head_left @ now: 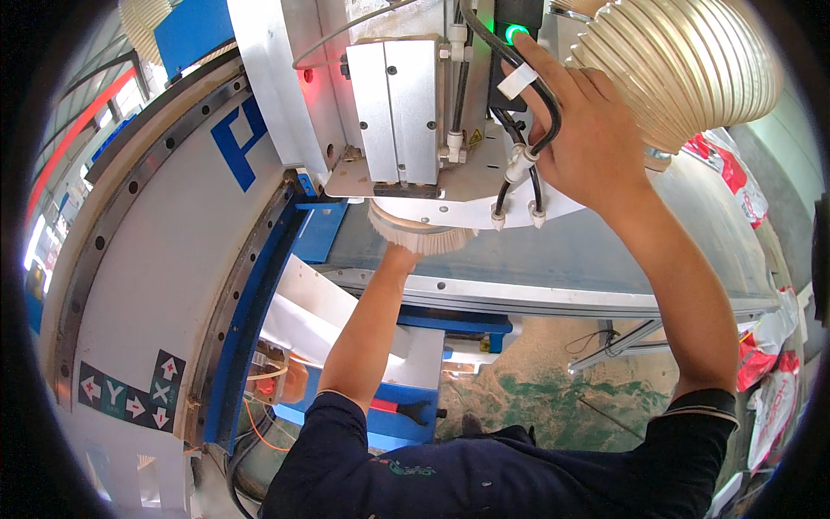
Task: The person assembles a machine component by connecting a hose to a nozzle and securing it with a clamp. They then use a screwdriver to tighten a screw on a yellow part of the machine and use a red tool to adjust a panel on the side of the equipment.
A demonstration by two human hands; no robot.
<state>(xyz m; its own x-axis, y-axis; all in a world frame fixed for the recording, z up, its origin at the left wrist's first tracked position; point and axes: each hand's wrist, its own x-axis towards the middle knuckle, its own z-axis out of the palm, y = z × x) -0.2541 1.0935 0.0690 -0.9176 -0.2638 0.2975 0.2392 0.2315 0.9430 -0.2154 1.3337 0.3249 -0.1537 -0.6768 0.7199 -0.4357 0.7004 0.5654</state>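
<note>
My right hand [596, 138] is raised to the machine head, its index fingertip at a green-lit push button [516, 33] on a black control box [510, 89]. The other fingers of that hand are partly bent beside a black air hose [551, 108], and I see nothing held in them. My left hand [401, 258] reaches under the pale bristle brush skirt [424, 238] below the head. Only the wrist and the back part of that hand show; its fingers are hidden by the bristles. A silver metal block [393, 112] is mounted above the skirt.
A ribbed dust hose [679, 69] bulges at the upper right. The white gantry beam [164, 242] with metal rails stands at the left. Beneath the head lies a grey machine bed [562, 259] with a metal edge. Red and white bags [769, 389] lie at the far right.
</note>
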